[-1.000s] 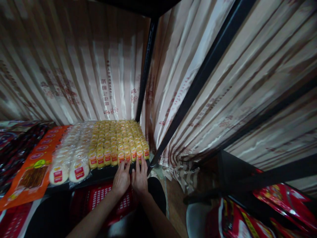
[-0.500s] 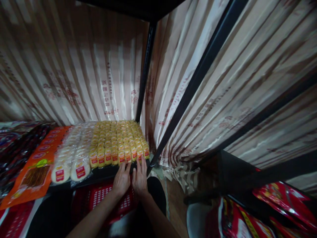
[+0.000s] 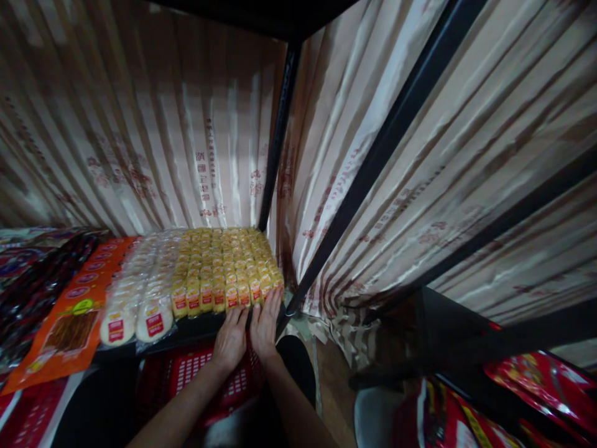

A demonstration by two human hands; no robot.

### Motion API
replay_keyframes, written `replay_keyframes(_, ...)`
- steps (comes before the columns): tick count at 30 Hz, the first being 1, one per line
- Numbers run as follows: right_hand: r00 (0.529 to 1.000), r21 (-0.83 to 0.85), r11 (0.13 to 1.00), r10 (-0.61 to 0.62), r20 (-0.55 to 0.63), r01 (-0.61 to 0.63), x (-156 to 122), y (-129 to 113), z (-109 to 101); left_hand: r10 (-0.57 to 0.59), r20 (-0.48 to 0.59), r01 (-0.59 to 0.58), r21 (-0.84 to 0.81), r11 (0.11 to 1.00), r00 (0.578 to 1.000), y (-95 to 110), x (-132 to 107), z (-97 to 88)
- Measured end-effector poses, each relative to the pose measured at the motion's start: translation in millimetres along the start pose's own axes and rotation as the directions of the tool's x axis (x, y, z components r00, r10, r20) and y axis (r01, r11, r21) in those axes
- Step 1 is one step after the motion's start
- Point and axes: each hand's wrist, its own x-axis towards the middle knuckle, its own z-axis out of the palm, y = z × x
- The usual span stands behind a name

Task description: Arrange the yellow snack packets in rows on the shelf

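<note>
Rows of small yellow wrapped packets (image 3: 226, 264) with red labels stand packed together at the right end of a black shelf (image 3: 198, 323). My left hand (image 3: 231, 339) is at the shelf's front edge, its fingers stretched out with their tips near the front packets. Beside it, my right hand (image 3: 265, 326) lies with straight fingers against the front of the rightmost packets. Neither hand is wrapped round anything. Two rows of round white packets (image 3: 155, 320) in clear film stand left of the yellow ones.
Further left lie an orange bag (image 3: 72, 320) and dark packets (image 3: 44, 286). A red plastic basket (image 3: 193, 367) is below the shelf. Black posts (image 3: 280, 137) stand before a pleated, printed curtain (image 3: 233, 143). Red bags (image 3: 541, 386) lie at the lower right.
My right hand has shifted slightly right and forward, its fingers now flatter against the rightmost packets. My left hand stays nearly in place. The view has shifted a little.
</note>
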Motion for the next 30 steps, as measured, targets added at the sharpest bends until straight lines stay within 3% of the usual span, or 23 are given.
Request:
replay_keyframes(18,1.000,0.011,1.000,0.001,-0.025,-0.001,3,5,11,0.011,0.020,-0.009,-0.072,0.997,1.000,-4,5,9.4)
replay_keyframes(30,0.999,0.070,0.997,-0.015,-0.046,0.018,7,-8,-5,-0.029,-0.045,0.026,-0.050,0.998,0.999,1,-20,-12.7)
